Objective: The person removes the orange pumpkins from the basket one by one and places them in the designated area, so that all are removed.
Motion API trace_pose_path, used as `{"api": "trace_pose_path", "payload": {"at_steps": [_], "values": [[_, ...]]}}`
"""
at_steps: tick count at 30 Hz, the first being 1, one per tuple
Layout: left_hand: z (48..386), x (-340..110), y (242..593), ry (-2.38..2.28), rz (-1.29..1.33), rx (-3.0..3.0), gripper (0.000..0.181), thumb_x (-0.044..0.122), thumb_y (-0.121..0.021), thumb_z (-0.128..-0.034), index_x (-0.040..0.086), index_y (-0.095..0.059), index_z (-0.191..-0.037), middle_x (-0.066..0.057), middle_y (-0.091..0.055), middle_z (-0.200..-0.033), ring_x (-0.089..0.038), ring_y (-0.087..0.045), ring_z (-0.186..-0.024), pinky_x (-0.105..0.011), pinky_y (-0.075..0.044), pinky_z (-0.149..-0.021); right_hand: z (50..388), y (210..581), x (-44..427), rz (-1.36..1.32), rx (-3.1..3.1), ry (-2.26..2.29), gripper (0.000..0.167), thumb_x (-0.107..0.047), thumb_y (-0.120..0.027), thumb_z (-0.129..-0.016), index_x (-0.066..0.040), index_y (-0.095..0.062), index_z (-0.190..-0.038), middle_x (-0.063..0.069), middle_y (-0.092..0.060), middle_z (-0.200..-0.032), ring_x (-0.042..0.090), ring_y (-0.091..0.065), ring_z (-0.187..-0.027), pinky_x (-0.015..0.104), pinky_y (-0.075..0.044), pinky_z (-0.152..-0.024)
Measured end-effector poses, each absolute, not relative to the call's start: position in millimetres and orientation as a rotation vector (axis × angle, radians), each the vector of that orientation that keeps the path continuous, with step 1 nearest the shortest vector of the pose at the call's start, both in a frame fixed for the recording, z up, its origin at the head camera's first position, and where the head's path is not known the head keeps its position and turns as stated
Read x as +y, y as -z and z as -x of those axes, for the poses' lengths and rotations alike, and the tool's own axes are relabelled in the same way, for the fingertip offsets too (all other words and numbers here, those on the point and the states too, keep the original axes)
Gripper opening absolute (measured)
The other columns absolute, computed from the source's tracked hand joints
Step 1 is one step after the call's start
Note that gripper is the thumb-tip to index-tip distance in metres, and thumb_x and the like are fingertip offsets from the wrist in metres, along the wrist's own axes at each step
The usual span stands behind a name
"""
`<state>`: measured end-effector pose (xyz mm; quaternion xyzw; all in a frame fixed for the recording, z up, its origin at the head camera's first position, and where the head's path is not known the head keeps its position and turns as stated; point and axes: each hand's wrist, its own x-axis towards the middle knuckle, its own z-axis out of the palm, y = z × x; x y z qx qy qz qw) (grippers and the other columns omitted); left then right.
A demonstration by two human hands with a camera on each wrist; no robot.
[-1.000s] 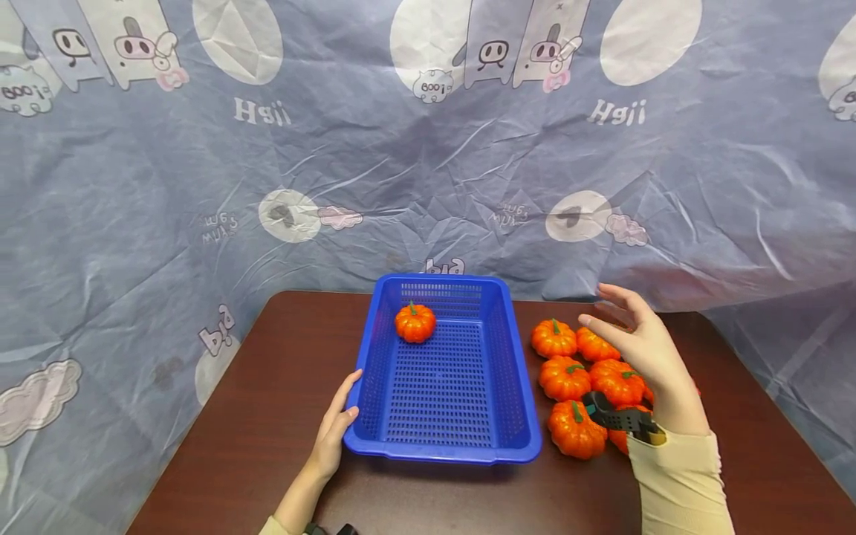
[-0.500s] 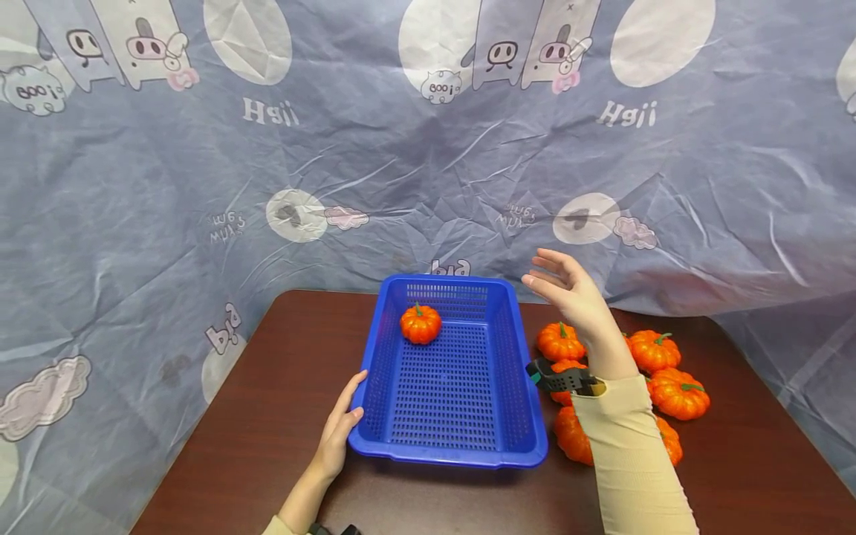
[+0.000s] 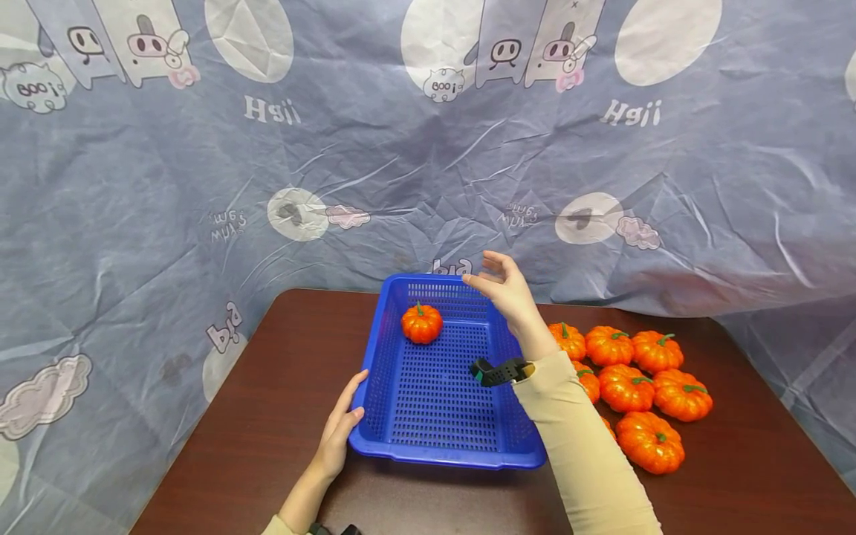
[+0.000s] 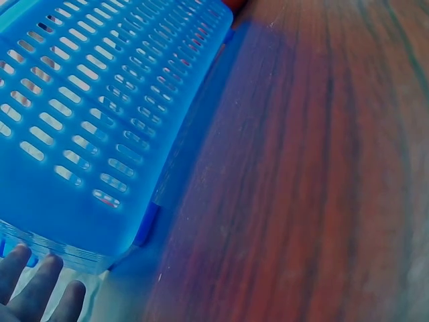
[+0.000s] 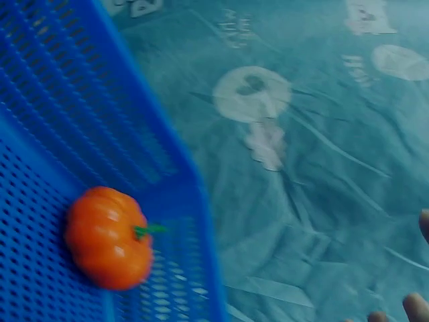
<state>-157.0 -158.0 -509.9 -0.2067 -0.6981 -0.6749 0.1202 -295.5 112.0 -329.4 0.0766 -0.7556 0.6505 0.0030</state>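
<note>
A blue plastic basket [image 3: 441,457] with slotted walls stands on the table. Inside it, near the far left corner, sits one small orange pumpkin [image 3: 421,325] with a green stem; the right wrist view shows this pumpkin [image 5: 109,238] too. My left hand [image 3: 334,440] rests against the basket's left side near the front corner, fingers fairly straight and thumb at the rim. Above the basket's far right part is my right hand [image 3: 510,293], fingers loosely bent and apart from the thumb, with nothing seen between them. Only its fingertips [image 5: 415,308] show in the right wrist view.
Several more orange pumpkins [image 3: 625,388] lie grouped on the brown table [image 3: 742,461] to the right of the basket. The right sleeve [image 3: 582,438] covers part of them. A grey-blue printed cloth [image 3: 374,148] hangs behind the table.
My right hand has moved left from over the pumpkin group to above the basket, uncovering pumpkins on the right. The left hand has stayed at the basket's side. The view has shifted slightly.
</note>
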Motion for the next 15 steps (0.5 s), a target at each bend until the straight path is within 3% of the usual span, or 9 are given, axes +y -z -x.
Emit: {"api": "trace_pose_path", "payload": {"at_steps": [8, 15], "values": [[155.9, -158.4, 509.4, 2.001, 0.6, -2.032, 0.053, 0.008, -0.034, -0.0928, 0.005, -0.029, -0.146, -0.02, -0.03, -0.146, -0.027, -0.04, -0.123, -0.027, -0.036, -0.096, 310.9, 362.2, 78.9, -0.064, -2.345, -2.051, 0.067, -0.015, -0.07, -0.083, -0.007, -0.037, -0.14, 0.015, -0.037, -0.142, 0.033, -0.04, -0.127, 0.044, -0.036, -0.101], [157.2, -158.9, 509.8, 1.952, 0.59, -2.051, 0.054, 0.007, -0.034, -0.092, 0.005, -0.03, -0.146, -0.018, -0.028, -0.148, -0.021, -0.036, -0.127, -0.023, -0.032, -0.099, 321.3, 393.7, 61.5, -0.005, -2.313, -2.064, 0.066, -0.015, -0.072, -0.081, -0.006, -0.04, -0.137, 0.016, -0.037, -0.141, 0.035, -0.038, -0.127, 0.045, -0.037, -0.1]]}}
